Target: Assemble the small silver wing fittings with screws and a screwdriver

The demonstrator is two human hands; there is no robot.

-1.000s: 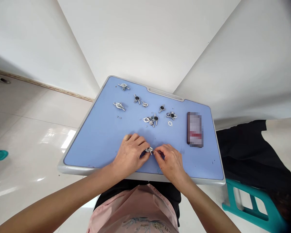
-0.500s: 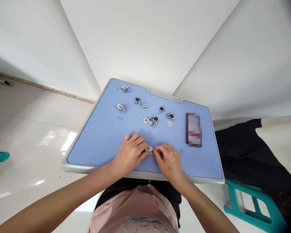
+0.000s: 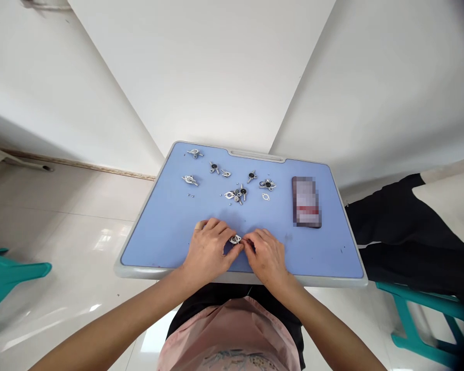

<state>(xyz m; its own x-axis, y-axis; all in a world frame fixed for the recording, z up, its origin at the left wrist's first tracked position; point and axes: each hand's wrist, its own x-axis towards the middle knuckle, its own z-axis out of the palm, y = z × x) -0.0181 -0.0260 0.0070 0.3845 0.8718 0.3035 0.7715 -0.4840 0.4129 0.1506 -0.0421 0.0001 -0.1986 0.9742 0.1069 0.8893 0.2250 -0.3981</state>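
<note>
Both forearms come in over the near edge of the blue table (image 3: 158, 242), slanting inward, wrists low, backs of the hands upward. Left hand (image 3: 212, 246): fingers curled, narrow, thumb and fingertips holding a small metal part (image 3: 235, 239). Right hand (image 3: 266, 252): thumb and forefinger in a narrow pinch at the right end of that part; cannot tell whether a smaller piece sits between them.

Held part: near the middle of the near edge, silvery, flat plate with a rounded opening, a hole visible toward its right end; left end covered by the fingers.

Farther in, about mid-table: a cluster of metal fittings (image 3: 243, 192), one black-centred. To its right, a thin flat plate (image 3: 265, 197) with a central opening; then a phone (image 3: 307, 202), near the right edge, screen blurred. Toward the left edge: a silvery fitting (image 3: 190, 180). Another fitting (image 3: 195, 153) lies near the far left corner.
</note>
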